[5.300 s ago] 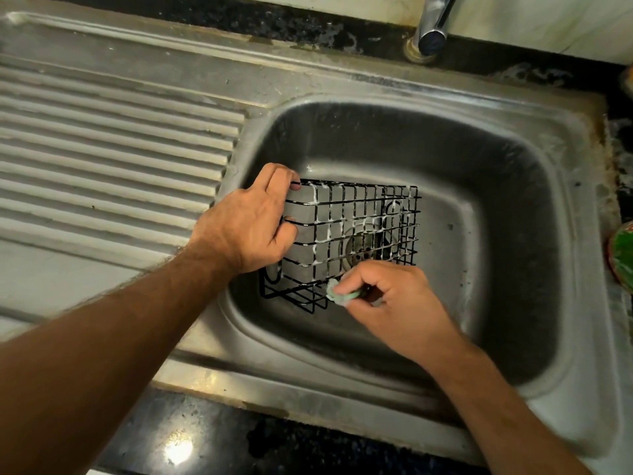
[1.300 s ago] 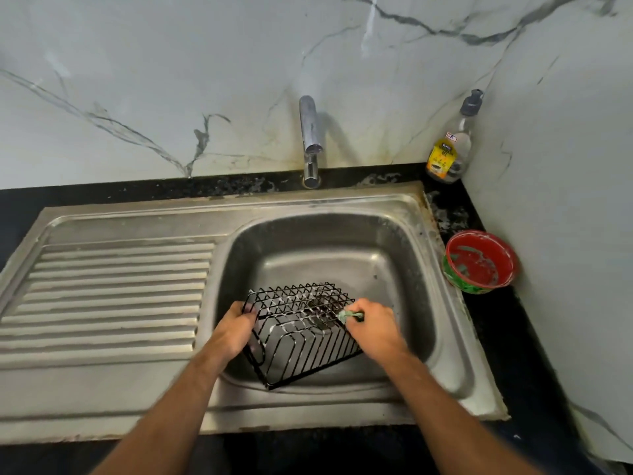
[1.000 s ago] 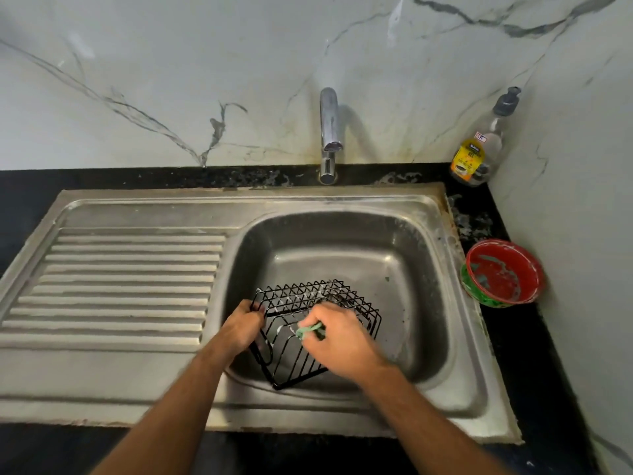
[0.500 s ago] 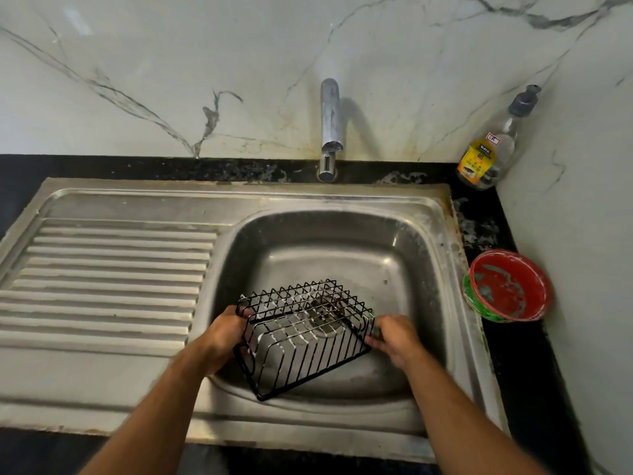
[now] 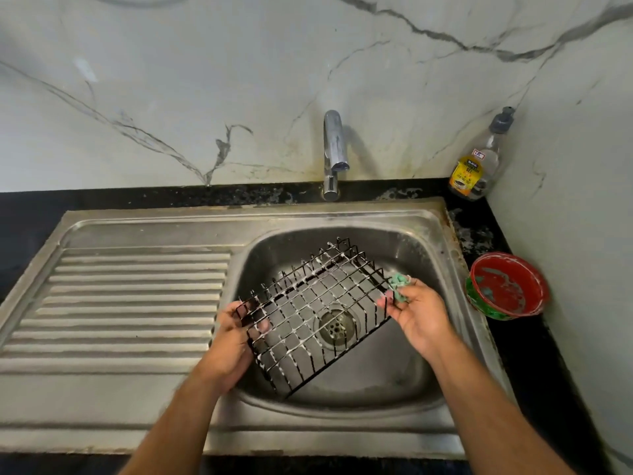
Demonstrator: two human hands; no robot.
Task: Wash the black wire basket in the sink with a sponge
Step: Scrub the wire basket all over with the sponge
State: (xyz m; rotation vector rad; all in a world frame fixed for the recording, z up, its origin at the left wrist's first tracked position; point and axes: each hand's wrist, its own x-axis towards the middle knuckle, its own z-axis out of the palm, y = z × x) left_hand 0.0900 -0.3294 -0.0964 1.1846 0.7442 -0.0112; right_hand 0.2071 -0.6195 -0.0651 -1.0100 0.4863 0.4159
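The black wire basket (image 5: 308, 310), streaked with white soap foam, is held tilted over the steel sink basin (image 5: 407, 365), and the drain shows through its wires. My left hand (image 5: 227, 344) grips its left edge, fingers curled through the wires. My right hand (image 5: 416, 315) is at the basket's right edge and pinches a small green sponge (image 5: 399, 289) between thumb and fingers.
The tap (image 5: 334, 152) stands behind the basin with no water running. A ribbed drainboard (image 5: 130, 299) lies to the left. A dish-soap bottle (image 5: 479, 162) stands in the back right corner, and a red and green bowl (image 5: 507, 286) sits on the black counter right of the sink.
The basket has been turned and lifted so that its flat grid faces up. My right hand has moved to its right edge with the sponge raised.
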